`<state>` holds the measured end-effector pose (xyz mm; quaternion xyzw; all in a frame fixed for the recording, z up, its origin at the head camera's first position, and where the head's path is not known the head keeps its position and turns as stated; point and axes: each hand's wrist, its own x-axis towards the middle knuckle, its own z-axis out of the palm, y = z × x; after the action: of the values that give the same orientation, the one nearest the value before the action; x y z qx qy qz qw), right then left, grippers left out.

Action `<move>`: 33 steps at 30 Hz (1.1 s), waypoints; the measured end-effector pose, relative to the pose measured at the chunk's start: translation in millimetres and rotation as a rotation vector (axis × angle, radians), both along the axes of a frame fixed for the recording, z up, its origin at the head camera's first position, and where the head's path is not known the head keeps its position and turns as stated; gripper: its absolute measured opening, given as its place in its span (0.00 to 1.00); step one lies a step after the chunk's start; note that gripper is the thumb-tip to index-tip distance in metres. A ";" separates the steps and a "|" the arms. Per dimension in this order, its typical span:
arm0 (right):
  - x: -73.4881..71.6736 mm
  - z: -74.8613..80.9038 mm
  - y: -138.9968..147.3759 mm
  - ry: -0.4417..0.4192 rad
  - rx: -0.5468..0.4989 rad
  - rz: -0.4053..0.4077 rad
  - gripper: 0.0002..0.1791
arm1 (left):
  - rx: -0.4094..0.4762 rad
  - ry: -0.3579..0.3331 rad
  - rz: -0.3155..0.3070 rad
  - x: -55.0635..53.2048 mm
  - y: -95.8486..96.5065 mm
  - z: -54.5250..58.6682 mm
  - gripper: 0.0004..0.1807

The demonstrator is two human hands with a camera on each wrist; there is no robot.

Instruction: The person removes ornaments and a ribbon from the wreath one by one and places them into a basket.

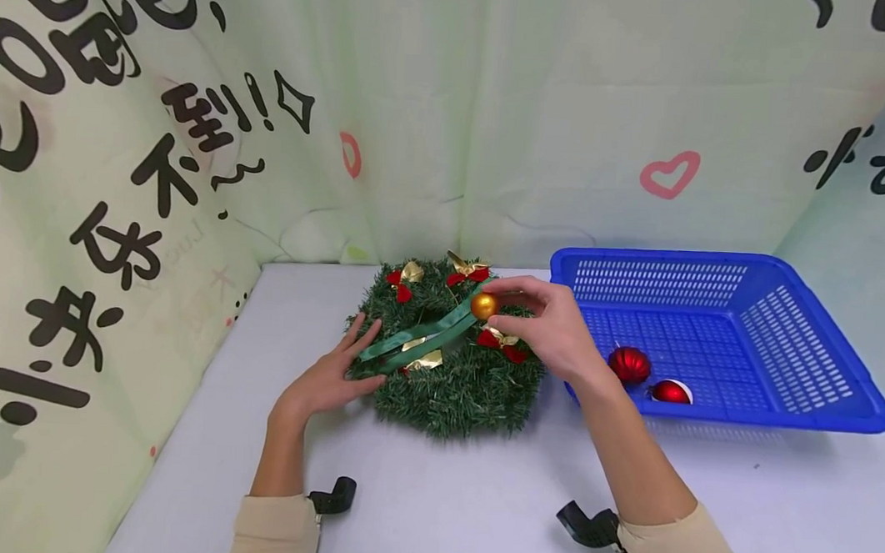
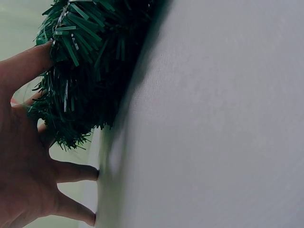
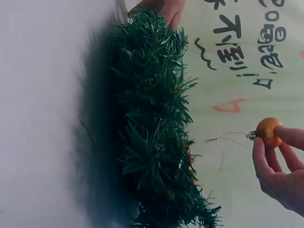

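A green wreath (image 1: pixel 451 398) lies on the table, dressed with red and gold bows (image 1: pixel 405 281) and a green ribbon (image 1: pixel 417 335). My right hand (image 1: pixel 548 328) pinches a gold bauble (image 1: pixel 483 306) between thumb and fingers, above the wreath's upper right part. In the right wrist view the bauble's metal cap and thin hanging loop stick out, apart from the wreath. With fingers spread, my left hand (image 1: pixel 330 377) touches the wreath's left side. In the left wrist view, its thumb lies against the green needles while two fingertips (image 2: pixel 90 172) reach down to the tabletop.
To the right stands a blue plastic basket (image 1: pixel 781 415), with a red ribbed bauble (image 1: pixel 629 365) and a red and white bauble (image 1: pixel 672 392) in it. A printed curtain (image 1: pixel 556 107) hangs behind the white table (image 1: pixel 438 502) and along its left side.
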<state>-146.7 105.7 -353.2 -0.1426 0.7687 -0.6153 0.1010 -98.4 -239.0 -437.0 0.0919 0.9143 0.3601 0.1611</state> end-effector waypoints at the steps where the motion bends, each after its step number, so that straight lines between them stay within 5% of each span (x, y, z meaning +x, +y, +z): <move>1: 0.7 0.3 2.4 0.005 -0.005 -0.003 0.20 | 0.003 0.000 0.001 0.3 0.0 0.4 0.50; 33: 17.7 8.3 72.7 0.028 0.095 -0.158 0.21 | -0.004 0.018 -0.001 -1.0 -0.4 -1.7 0.49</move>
<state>-129.0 178.5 -344.9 -0.0852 0.8073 -0.5820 0.0482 -99.5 -239.4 -438.6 0.0950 0.9163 0.3575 0.1533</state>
